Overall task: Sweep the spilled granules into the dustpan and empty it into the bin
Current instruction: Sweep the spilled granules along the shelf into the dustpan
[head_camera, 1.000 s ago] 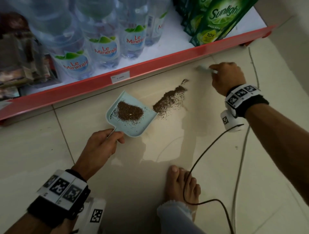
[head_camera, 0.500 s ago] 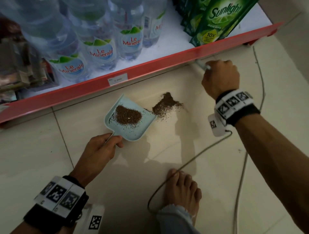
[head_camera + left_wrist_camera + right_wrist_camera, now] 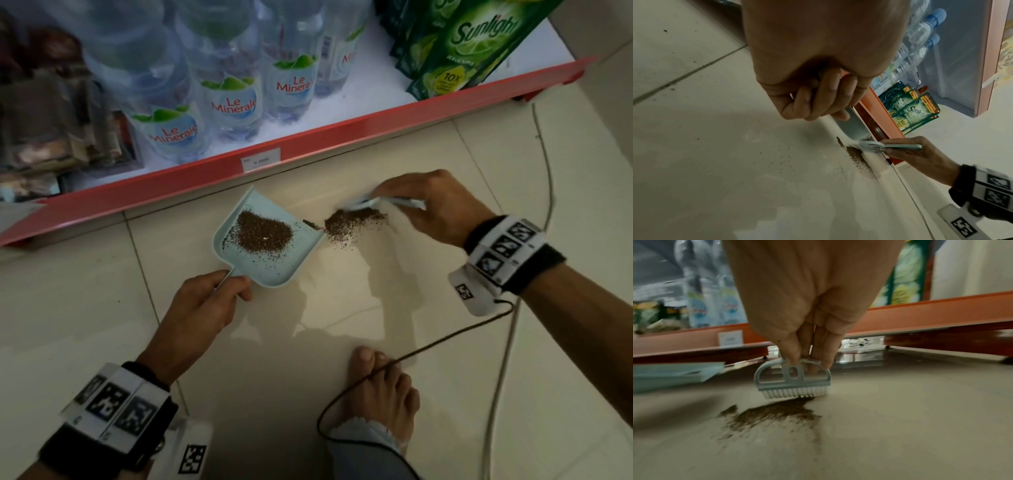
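A pale blue dustpan point(image 3: 301, 263) lies flat on the floor tiles with a heap of brown granules point(image 3: 263, 233) inside it. My left hand point(image 3: 205, 301) grips its handle, fingers curled round it point(image 3: 818, 97). More spilled granules point(image 3: 349, 221) lie in a small pile just right of the pan's lip. My right hand point(image 3: 435, 205) pinches a small pale blue brush point(image 3: 793, 381) by its handle. The white bristles touch the far edge of the pile point(image 3: 772, 413).
A red-edged bottom shelf point(image 3: 308, 147) runs close behind the pan, stocked with water bottles point(image 3: 233, 99) and green soap pouches point(image 3: 462, 44). A bare foot point(image 3: 380, 390) stands near me, with a dark cable point(image 3: 428, 349) across it and a pale cable point(image 3: 507, 342) at the right.
My right hand has come down and left from beside the shelf edge, bringing the brush onto the pile, which has bunched up closer to the dustpan's lip. The left hand and pan stayed put.
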